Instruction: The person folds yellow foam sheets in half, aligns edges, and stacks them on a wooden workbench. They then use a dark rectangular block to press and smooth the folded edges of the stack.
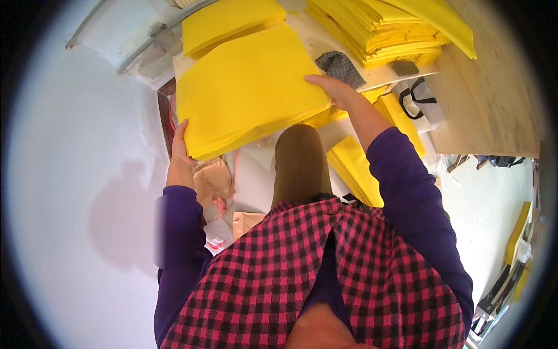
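A wide yellow stack of soft, felt-like sheets (250,87) lies in front of me, its near edge jutting past the table. My left hand (181,145) grips its near left corner, thumb on top and the other fingers mostly hidden below. On the opposite side my right hand (332,90) holds the right edge, thumb over the top sheet. Just beyond, another yellow folded stack (229,22) lies close against the far edge of the held one. A grey textured cloth (342,68) rests on the table right beside my right hand.
At the far right stands a tall pile of yellow sheets (378,35), with a dark flat block (405,68) by the table edge. Below the table are a white bag with black handles (427,107), yellow pieces (357,168) and brown paper (214,181). A white wall (87,174) runs along the left.
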Available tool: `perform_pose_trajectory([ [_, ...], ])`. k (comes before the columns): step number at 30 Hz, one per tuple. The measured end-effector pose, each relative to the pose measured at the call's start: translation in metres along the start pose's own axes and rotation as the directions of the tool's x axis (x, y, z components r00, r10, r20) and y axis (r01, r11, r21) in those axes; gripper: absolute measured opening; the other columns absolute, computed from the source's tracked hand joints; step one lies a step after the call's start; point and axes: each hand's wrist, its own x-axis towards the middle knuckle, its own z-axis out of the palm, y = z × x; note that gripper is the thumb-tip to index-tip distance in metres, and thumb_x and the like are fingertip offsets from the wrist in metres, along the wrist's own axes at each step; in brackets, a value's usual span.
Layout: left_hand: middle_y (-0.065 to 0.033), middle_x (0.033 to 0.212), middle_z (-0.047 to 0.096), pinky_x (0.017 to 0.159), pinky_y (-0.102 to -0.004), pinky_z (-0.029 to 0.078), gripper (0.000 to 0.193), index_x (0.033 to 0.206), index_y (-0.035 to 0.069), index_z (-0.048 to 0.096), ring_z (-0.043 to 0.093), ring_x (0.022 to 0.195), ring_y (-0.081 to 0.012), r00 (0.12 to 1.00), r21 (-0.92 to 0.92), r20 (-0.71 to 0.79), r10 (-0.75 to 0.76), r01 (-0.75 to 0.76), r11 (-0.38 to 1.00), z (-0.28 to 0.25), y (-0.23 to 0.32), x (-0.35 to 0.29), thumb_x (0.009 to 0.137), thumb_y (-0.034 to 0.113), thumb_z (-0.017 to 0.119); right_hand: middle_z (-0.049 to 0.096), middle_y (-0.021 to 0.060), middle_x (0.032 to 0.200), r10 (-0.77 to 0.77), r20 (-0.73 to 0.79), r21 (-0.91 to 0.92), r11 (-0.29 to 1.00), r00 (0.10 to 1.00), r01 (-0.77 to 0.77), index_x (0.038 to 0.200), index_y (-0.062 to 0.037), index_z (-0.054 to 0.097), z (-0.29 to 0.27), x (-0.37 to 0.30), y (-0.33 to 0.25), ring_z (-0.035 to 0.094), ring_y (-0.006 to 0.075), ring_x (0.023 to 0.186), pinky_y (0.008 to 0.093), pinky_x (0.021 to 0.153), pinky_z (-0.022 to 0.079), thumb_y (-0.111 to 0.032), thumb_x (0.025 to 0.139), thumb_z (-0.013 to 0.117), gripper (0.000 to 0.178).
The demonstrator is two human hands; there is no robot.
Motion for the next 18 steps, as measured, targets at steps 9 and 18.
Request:
perform_pose_trajectory([
  [9,-0.0116,0.12,0.06,0.09,-0.0407,0.049,0.044,0.125,0.005,0.052,0.06,0.106,-0.0288,0.999,-0.014,0.011,0.053,-0.053,0.999,-0.01,-0.002,0.007,0.09,0.032,0.053,0.058,0.0062,0.124,0.069,-0.107,-0.15,0.985,0.992,-0.085,0.126,-0.0113,0.052,0.014,-0.029,-0.021,0.052,0.0207,0.117,0.0441,0.096,0.039,-0.046,0.082,0.062,0.057],
  [18,-0.0118,0.121,0.06,0.091,-0.0407,0.049,0.044,0.126,0.005,0.051,0.059,0.106,-0.0291,0.999,-0.033,0.028,0.038,-0.037,0.999,-0.012,-0.002,0.008,0.091,0.032,0.052,0.058,0.0083,0.123,-0.001,-0.106,-0.218,0.976,0.994,-0.022,0.126,-0.0062,0.052,0.003,-0.01,-0.007,0.056,0.0221,0.111,0.035,0.093,0.042,-0.046,0.082,0.063,0.061],
])
